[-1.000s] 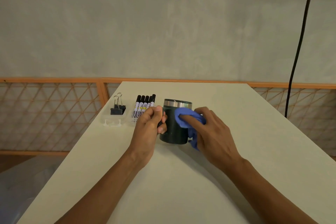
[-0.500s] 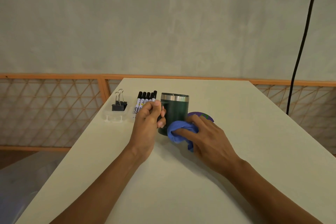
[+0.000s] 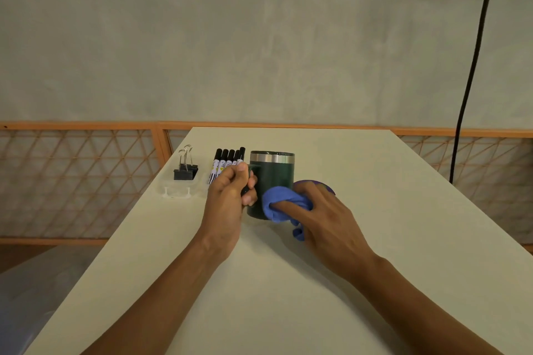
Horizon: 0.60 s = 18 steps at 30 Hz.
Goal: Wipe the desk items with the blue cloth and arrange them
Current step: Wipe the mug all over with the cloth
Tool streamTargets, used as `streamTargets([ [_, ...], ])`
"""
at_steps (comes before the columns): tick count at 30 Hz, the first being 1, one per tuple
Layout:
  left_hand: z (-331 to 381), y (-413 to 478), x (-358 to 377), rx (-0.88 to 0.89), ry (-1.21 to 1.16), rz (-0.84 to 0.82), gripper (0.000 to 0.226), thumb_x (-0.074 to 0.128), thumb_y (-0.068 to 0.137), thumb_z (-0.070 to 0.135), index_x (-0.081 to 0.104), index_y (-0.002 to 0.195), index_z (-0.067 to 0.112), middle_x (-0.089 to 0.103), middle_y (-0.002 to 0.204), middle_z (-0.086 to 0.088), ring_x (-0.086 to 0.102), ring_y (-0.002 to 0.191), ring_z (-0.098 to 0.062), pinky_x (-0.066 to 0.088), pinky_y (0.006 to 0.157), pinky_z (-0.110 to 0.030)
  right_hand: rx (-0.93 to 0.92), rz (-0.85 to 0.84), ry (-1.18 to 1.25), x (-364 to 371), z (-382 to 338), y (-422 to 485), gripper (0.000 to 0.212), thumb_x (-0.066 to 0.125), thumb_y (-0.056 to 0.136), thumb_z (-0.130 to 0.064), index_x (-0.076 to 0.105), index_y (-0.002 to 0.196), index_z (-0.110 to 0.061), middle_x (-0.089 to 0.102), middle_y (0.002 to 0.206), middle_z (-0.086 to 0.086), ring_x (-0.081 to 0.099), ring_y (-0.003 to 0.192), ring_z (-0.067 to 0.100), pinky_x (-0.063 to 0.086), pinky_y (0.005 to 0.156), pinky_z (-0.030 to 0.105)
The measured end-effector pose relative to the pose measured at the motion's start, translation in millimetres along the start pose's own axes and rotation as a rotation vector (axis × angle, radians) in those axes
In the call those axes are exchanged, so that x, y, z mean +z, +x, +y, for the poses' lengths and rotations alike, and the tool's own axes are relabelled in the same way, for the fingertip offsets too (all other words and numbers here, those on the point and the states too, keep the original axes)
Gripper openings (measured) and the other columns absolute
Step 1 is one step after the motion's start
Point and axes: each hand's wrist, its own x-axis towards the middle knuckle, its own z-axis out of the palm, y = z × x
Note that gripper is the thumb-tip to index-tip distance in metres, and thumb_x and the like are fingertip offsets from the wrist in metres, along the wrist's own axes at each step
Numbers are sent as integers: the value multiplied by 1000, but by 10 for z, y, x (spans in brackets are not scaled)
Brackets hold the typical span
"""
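A dark green mug point(image 3: 274, 176) with a steel rim stands upright on the pale desk point(image 3: 375, 210). My left hand point(image 3: 227, 199) is closed around its handle on the left side. My right hand point(image 3: 323, 216) presses the bunched blue cloth point(image 3: 284, 206) against the lower front of the mug. A purple round coaster point(image 3: 315, 184) peeks out behind my right hand, mostly hidden. Several black-capped markers point(image 3: 226, 163) lie side by side just left of the mug.
Black binder clips point(image 3: 184, 171) sit in a clear shallow tray point(image 3: 178, 192) near the desk's left edge. An orange lattice railing point(image 3: 80, 181) runs behind and left of the desk. A black cable point(image 3: 473, 66) hangs at the right.
My right hand has slid the cloth from the mug's upper side down to its lower front, uncovering the purple coaster behind. My left hand has kept its hold on the handle.
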Motion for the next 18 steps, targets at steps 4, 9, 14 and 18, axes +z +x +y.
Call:
streamTargets([
  [4,61,47,-50,-34,-143,30,23,47,115,19,55,95,12,52,74,1,34,54,-10,33,60,-25,-40,2,-16,1,-35,-17,75,85,74,-3,63,136,-38,56,126,2,55,97,23,42,70,28],
  [9,84,67,-85,-78,-260,38,24,44,116,16,52,93,14,52,72,1,35,51,-8,36,56,-23,-70,15,-19,-38,-16,-24,75,86,75,-3,63,137,-38,56,128,3,57,99,24,48,71,30],
  [14,82,94,-116,-124,-377,38,26,40,116,15,49,91,14,50,70,1,34,49,-6,37,53,-21,-64,66,1,-87,33,-28,81,93,74,-8,56,139,-38,56,128,3,63,96,27,58,70,38],
  [18,72,112,-153,-134,-439,22,22,44,115,20,48,94,15,48,72,2,33,49,-6,38,54,-21,-60,96,35,-115,61,-41,82,97,73,-10,57,139,-37,60,125,4,64,95,24,60,73,38],
])
